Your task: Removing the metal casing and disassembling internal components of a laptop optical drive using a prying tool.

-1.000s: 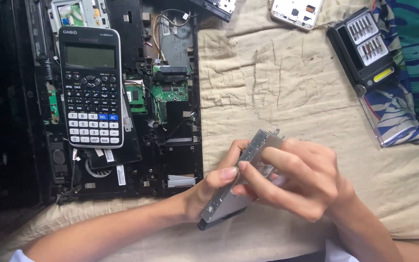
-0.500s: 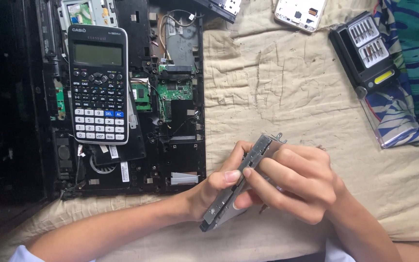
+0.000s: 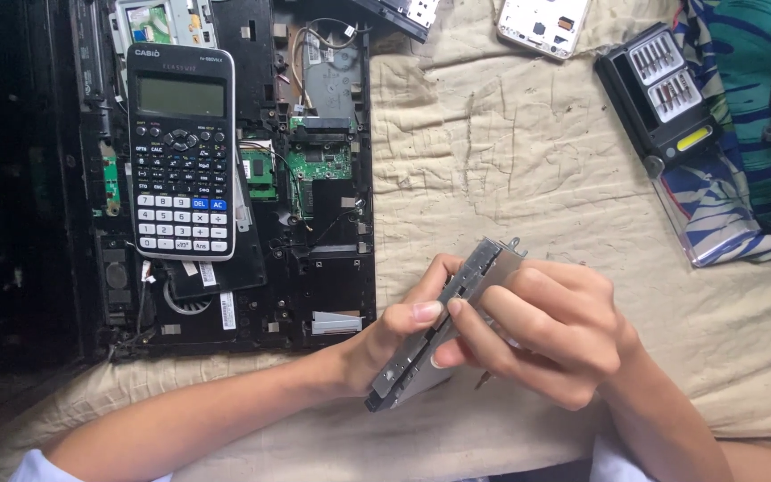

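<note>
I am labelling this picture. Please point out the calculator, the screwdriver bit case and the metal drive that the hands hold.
calculator (image 3: 180, 152), head view, on its key area.
screwdriver bit case (image 3: 662, 94), head view, on its black body.
metal drive (image 3: 479, 268), head view, on its upper edge.

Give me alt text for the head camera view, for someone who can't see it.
Two hands, left hand and right hand, hold a thin grey metal drive edge-up over a beige cloth. To the left lies an opened laptop base with a calculator resting on it; a screwdriver bit case sits top right.
</note>
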